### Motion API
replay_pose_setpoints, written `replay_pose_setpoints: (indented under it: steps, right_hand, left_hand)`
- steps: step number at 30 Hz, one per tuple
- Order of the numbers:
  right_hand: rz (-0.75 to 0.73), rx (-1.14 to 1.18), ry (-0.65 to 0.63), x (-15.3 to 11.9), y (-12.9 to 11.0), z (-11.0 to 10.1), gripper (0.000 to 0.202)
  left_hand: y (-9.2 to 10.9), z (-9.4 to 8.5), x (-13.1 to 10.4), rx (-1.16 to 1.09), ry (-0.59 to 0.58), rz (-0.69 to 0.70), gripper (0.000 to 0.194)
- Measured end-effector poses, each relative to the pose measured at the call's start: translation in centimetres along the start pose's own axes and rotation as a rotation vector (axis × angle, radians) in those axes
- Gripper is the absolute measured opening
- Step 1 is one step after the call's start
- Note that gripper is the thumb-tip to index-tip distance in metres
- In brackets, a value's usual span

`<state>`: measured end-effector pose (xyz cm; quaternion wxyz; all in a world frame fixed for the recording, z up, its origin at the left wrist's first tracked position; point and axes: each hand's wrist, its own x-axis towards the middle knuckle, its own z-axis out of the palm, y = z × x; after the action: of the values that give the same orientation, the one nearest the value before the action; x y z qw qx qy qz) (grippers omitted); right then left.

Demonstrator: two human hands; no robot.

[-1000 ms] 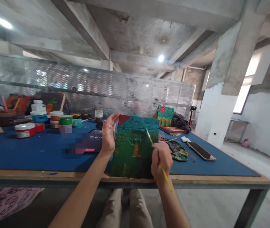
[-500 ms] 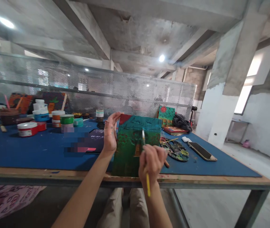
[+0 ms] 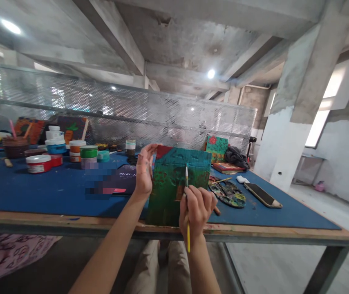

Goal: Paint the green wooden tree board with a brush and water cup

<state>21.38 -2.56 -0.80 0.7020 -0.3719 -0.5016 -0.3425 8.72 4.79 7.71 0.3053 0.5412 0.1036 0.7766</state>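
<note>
A painted board (image 3: 168, 204) in green and blue-green, with a red upper left corner, stands tilted up at the table's front edge. My left hand (image 3: 145, 173) grips its upper left edge, the fingers bent behind it. My right hand (image 3: 197, 208) is closed around a thin brush (image 3: 188, 232) with a yellow handle. The brush points upward, its bristles at the upper middle part of the board; whether they touch the paint is hard to tell. Right of the board lies a round palette (image 3: 231, 196) with several paint wells and another brush across it.
Several paint jars (image 3: 88, 152) stand at the left, near a brown brush pot (image 3: 15, 147). A tablet (image 3: 127, 181) showing a timer lies left of the board. At the right is a phone (image 3: 263, 194). Behind stand another painting (image 3: 217, 148), dark cloth (image 3: 236, 158) and a perforated metal screen (image 3: 116, 106).
The brush has turned a little more upright in my right hand, and its tip has shifted slightly. My left hand keeps its hold. The whole view has moved slightly.
</note>
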Motion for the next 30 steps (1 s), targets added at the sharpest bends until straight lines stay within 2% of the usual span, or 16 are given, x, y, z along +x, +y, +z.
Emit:
replay_pose_setpoints:
  steps: [3, 4, 7, 10, 11, 14, 17, 18, 21, 25, 28, 30]
  right_hand:
    - [0.162, -0.033, 0.116, 0.1, -0.1, 0.1, 0.016]
    - [0.171, -0.031, 0.125, 0.2, -0.2, 0.2, 0.017]
    - [0.016, -0.025, 0.017, 0.3, -0.2, 0.2, 0.013]
    - [0.174, -0.075, 0.135, 0.4, -0.2, 0.2, 0.016]
    - [0.185, -0.073, 0.133, 0.4, -0.2, 0.3, 0.016]
    - [0.052, -0.05, 0.009, 0.5, -0.1, 0.3, 0.013]
    - [0.181, -0.059, 0.151, 0.7, 0.1, 0.6, 0.015]
    - [0.181, -0.046, 0.166, 0.9, 0.1, 0.6, 0.015]
    - [0.027, -0.018, 0.042, 1.2, 0.2, 0.7, 0.012]
    - [0.185, -0.041, 0.163, 1.5, 0.2, 0.7, 0.015]
    - [0.01, -0.023, 0.023, 1.3, 0.5, 0.7, 0.012]
    - [0.058, -0.031, 0.057, 1.2, 0.8, 0.7, 0.012]
  left_hand:
    - [0.0, 0.0, 0.0, -0.012, -0.006, -0.012, 0.058]
    - [0.0, 0.0, 0.0, -0.02, -0.006, -0.012, 0.058]
    - [0.2, 0.2, -0.1, -0.028, 0.005, 0.001, 0.06]
    - [0.3, 0.2, -0.1, -0.027, 0.003, -0.013, 0.06]
    - [0.3, 0.2, -0.1, -0.033, -0.002, -0.015, 0.06]
    - [0.1, 0.1, -0.1, -0.055, 0.003, -0.006, 0.058]
    - [0.1, 0.0, -0.1, -0.057, 0.012, -0.009, 0.057]
    - [0.1, 0.0, -0.1, -0.06, 0.012, -0.012, 0.056]
    - [0.1, 0.0, -0.1, -0.058, 0.007, -0.006, 0.054]
    - [0.1, 0.0, 0.0, -0.047, -0.011, -0.002, 0.05]
    - [0.0, 0.0, 0.0, -0.03, -0.004, -0.002, 0.051]
    - [-0.2, -0.1, 0.1, -0.013, 0.002, -0.016, 0.052]
